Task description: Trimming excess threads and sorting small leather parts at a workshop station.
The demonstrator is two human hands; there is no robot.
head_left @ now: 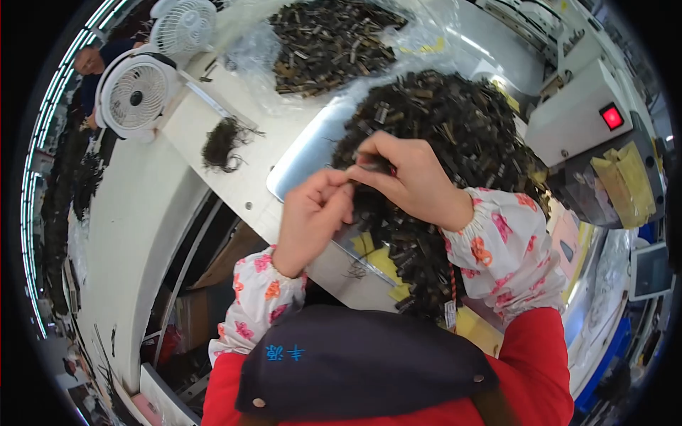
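My left hand [310,219] and my right hand [415,177] meet fingertip to fingertip in front of me. Both are closed in a pinch. Whatever lies between the fingers is too small and covered to name; a bit of something dark with a red edge shows inside the curl of my right hand. Just beyond and under the hands spreads a big heap of small dark strips [455,121], some with brownish or shiny faces. It rests partly on a smooth metal plate [302,160] and runs down toward my lap on the right.
Farther back, a clear plastic bag [252,53] lies around a second pile of dark strips [327,46]. A clump of dark threads [224,145] is on the white table [186,121] at left. Two white fans [135,96] stand far left. A machine box [579,110] with a red-lit switch is right.
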